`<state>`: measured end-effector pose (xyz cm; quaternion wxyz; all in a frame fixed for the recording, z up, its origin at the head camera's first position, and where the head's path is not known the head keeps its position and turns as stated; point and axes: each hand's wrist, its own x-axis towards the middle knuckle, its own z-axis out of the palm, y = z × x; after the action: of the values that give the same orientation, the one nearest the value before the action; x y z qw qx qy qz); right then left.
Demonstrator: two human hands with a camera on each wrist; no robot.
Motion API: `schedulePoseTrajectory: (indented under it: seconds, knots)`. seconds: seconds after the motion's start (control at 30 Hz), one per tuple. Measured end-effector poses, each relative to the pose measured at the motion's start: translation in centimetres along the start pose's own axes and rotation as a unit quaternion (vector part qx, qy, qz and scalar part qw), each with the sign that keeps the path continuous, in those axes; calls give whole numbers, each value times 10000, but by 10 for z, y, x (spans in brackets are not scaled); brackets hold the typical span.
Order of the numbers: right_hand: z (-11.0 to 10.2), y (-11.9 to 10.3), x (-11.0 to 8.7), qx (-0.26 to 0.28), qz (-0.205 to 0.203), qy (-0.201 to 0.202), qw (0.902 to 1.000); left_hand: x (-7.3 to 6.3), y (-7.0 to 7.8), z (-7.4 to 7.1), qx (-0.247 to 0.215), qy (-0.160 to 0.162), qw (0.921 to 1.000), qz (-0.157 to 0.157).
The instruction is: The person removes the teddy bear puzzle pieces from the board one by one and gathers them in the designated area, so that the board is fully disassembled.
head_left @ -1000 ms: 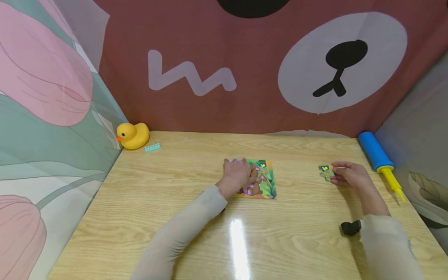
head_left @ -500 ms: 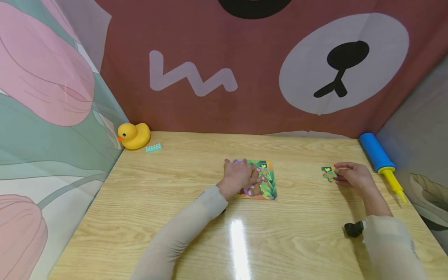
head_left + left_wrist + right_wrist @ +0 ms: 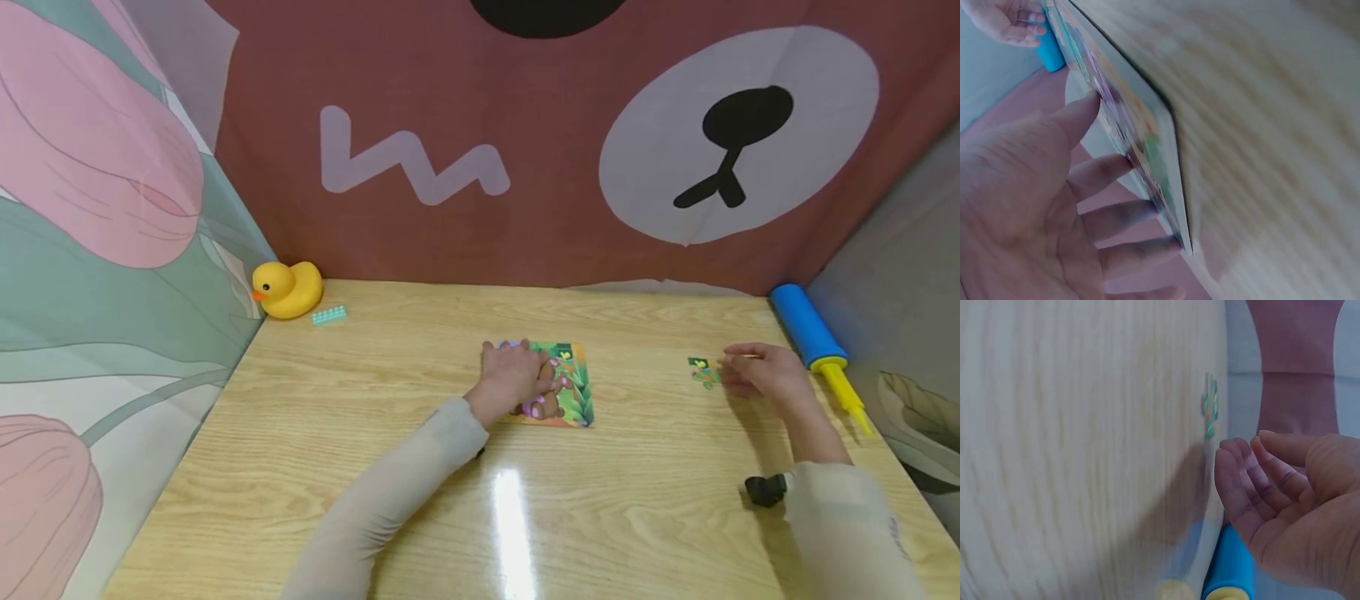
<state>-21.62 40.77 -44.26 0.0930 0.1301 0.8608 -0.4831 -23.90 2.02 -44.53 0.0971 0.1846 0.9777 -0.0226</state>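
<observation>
On the wooden table [image 3: 630, 500], a picture board [image 3: 567, 390] lies mid-scene, the left hand [image 3: 512, 375] spread on its left side. At right, the right hand [image 3: 767, 375], loosely curved and empty, hovers just beside a puzzle piece [image 3: 702, 372].

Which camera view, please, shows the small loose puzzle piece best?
The head view shows the puzzle piece best, because its printed face is visible. The right wrist view shows it only nearly edge-on; in the left wrist view I cannot make it out.
</observation>
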Motion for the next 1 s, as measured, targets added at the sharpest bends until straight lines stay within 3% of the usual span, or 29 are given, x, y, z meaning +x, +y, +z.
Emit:
schedulePoseTrajectory:
  seconds: [0.43,0.73,1.0]
  knots:
    - [43,-44,3,-126,-424,-329,9985,-5,-4,3,-143,297,9994,-56]
    - [90,-70,10,147,-623,-705,9955,-8,-25,3,-463,-175,9985,-246]
    - [127,-93,11,318,-661,-962,9927,-9,-34,2,-659,-345,9966,-348]
